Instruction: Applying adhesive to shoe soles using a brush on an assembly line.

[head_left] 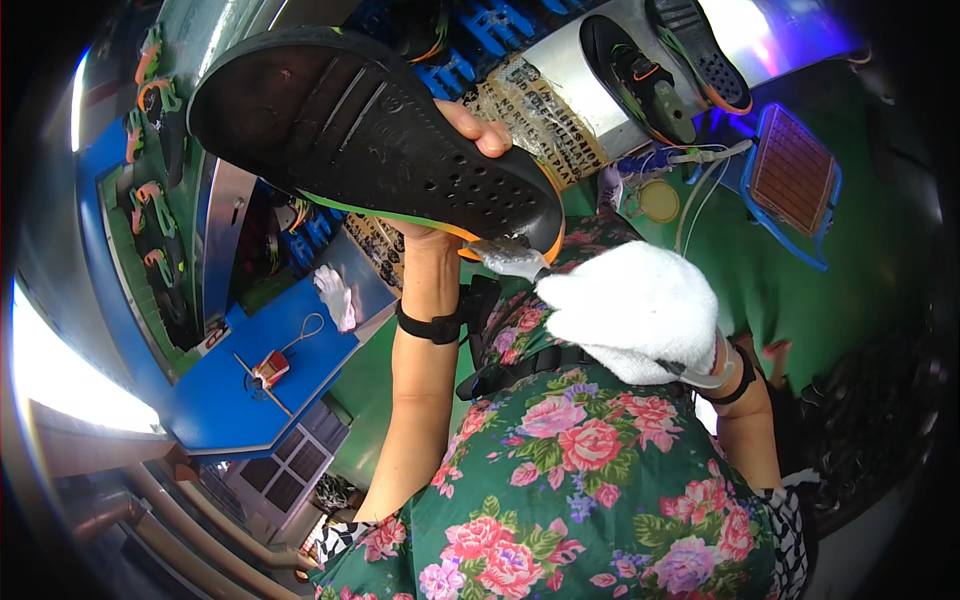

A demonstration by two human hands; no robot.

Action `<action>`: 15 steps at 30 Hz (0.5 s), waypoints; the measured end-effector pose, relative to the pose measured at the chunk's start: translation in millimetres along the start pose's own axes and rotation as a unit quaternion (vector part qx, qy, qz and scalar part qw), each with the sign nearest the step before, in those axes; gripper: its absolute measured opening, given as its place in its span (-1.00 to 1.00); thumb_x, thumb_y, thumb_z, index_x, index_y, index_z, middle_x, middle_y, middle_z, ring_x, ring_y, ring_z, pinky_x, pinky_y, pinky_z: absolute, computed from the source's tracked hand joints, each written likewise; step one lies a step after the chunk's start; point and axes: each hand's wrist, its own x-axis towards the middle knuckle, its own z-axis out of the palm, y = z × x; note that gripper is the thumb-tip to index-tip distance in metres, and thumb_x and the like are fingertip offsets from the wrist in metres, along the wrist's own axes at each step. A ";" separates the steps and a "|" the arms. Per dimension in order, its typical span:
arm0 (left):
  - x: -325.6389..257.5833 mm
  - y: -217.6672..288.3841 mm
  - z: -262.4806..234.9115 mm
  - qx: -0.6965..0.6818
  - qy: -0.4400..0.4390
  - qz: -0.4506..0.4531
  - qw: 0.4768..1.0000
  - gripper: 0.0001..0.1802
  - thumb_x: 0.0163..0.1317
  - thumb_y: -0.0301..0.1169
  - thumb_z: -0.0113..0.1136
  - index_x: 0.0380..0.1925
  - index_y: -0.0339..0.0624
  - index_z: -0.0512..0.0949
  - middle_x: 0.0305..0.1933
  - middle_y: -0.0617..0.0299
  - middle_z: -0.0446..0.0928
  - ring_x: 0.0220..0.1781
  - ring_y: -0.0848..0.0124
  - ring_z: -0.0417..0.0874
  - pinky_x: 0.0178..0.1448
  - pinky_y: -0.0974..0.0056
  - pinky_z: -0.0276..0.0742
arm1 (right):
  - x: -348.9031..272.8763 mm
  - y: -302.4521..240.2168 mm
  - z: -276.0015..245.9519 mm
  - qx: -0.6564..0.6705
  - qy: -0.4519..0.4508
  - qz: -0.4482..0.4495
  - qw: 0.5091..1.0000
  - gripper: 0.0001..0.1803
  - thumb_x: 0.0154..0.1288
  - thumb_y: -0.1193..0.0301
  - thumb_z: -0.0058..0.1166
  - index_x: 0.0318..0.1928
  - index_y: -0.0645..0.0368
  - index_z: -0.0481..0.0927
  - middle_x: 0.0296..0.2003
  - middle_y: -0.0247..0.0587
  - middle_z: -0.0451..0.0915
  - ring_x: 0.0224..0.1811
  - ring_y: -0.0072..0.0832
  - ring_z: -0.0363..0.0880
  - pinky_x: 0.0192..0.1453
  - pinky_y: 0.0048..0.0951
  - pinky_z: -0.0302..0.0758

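Note:
A black shoe (350, 140) is raised at the upper left, its sole facing me, with small holes in one end and a green and orange edge. My left hand (478, 128) is closed around its middle; the palm is hidden behind the sole. My right hand (635, 310) wears a thick white terry glove and sits just right of the perforated end. Between its fingertips and the shoe's edge is a greyish-white, flat, shiny piece (510, 258), dark where it touches the sole. Its kind is unclear, and the glove hides how the fingers close.
Two more black shoes (635, 85) rest on a metal surface at the upper right. A blue-framed rack (790, 175) stands beyond. At left are a blue table (215, 400) with a pale glove (335, 298) and a small red tool (270, 368), plus strapped shoes (160, 200) on a line.

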 end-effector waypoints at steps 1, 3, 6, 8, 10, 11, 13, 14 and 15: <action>0.6 0.5 1.5 0.001 0.000 0.000 1.000 0.02 0.07 0.40 0.38 -0.01 -0.51 0.53 -0.10 -0.08 0.65 -0.02 0.14 0.66 0.13 0.11 0.54 | -0.4 -1.8 3.9 -0.004 0.003 -0.011 1.000 -0.71 0.12 0.53 0.39 -0.10 0.01 0.82 -0.07 -0.23 0.81 -0.12 -0.32 0.78 -0.02 -0.32 0.69; -0.1 -0.1 6.1 0.029 0.009 0.017 0.999 0.01 0.07 0.41 0.39 -0.01 -0.48 0.53 -0.11 -0.10 0.64 -0.02 0.14 0.65 0.14 0.12 0.56 | 0.7 -1.0 10.2 0.001 0.003 -0.039 0.999 -0.70 0.15 0.54 0.35 -0.07 0.02 0.81 -0.05 -0.23 0.81 -0.10 -0.33 0.78 -0.03 -0.31 0.70; -2.8 -4.8 8.4 -0.015 0.036 0.029 0.999 0.02 0.04 0.40 0.42 0.00 -0.47 0.53 -0.12 -0.11 0.64 -0.01 0.15 0.66 0.14 0.11 0.58 | 8.2 -1.9 9.2 -0.004 -0.006 -0.059 0.998 -0.70 0.17 0.54 0.35 -0.06 0.02 0.81 -0.07 -0.25 0.81 -0.10 -0.34 0.78 -0.03 -0.29 0.71; -1.4 -4.0 5.6 -0.034 0.032 0.014 0.999 0.01 0.04 0.40 0.43 0.01 -0.46 0.53 -0.11 -0.10 0.64 0.00 0.14 0.65 0.14 0.11 0.59 | 12.0 -1.8 6.9 -0.017 -0.006 -0.061 0.998 -0.69 0.16 0.54 0.35 -0.06 0.04 0.80 -0.06 -0.23 0.80 -0.11 -0.33 0.78 -0.04 -0.26 0.71; -0.9 -3.8 5.4 -0.057 0.029 -0.003 0.998 0.01 0.05 0.39 0.44 0.01 -0.45 0.53 -0.11 -0.09 0.64 0.00 0.14 0.65 0.14 0.11 0.61 | 7.0 1.7 4.4 -0.006 -0.001 -0.043 0.999 -0.67 0.12 0.54 0.37 -0.05 0.06 0.80 -0.06 -0.21 0.80 -0.11 -0.32 0.78 -0.05 -0.26 0.71; -0.3 -3.4 5.2 -0.027 0.031 0.001 0.999 0.00 0.06 0.39 0.43 0.01 -0.45 0.52 -0.10 -0.09 0.63 0.00 0.14 0.65 0.14 0.10 0.61 | 4.4 4.3 7.3 -0.001 0.008 -0.045 0.999 -0.69 0.13 0.52 0.40 -0.07 0.07 0.80 -0.06 -0.20 0.80 -0.10 -0.32 0.78 -0.05 -0.27 0.72; 0.0 -4.0 6.9 0.002 0.035 0.004 0.999 0.00 0.06 0.39 0.43 0.02 -0.45 0.52 -0.10 -0.09 0.63 0.00 0.13 0.65 0.14 0.10 0.61 | 8.4 0.6 9.6 -0.001 -0.002 -0.043 0.999 -0.71 0.14 0.52 0.40 -0.08 0.06 0.81 -0.07 -0.20 0.80 -0.11 -0.32 0.78 -0.04 -0.27 0.72; 0.0 -5.1 8.2 0.010 0.036 -0.003 0.999 -0.01 0.09 0.39 0.40 0.02 -0.45 0.53 -0.10 -0.09 0.63 0.00 0.13 0.65 0.14 0.09 0.61 | 10.3 -1.1 9.5 -0.001 -0.010 -0.042 0.999 -0.73 0.16 0.51 0.40 -0.09 0.05 0.81 -0.08 -0.20 0.80 -0.11 -0.32 0.78 -0.03 -0.28 0.72; -2.2 -3.9 9.8 0.023 0.037 -0.008 0.999 -0.02 0.12 0.39 0.37 0.02 -0.45 0.53 -0.10 -0.08 0.63 0.00 0.12 0.65 0.13 0.09 0.61 | 12.5 -2.1 7.4 0.014 -0.018 -0.030 0.999 -0.72 0.17 0.53 0.40 -0.08 0.03 0.81 -0.09 -0.22 0.81 -0.12 -0.32 0.79 -0.03 -0.30 0.72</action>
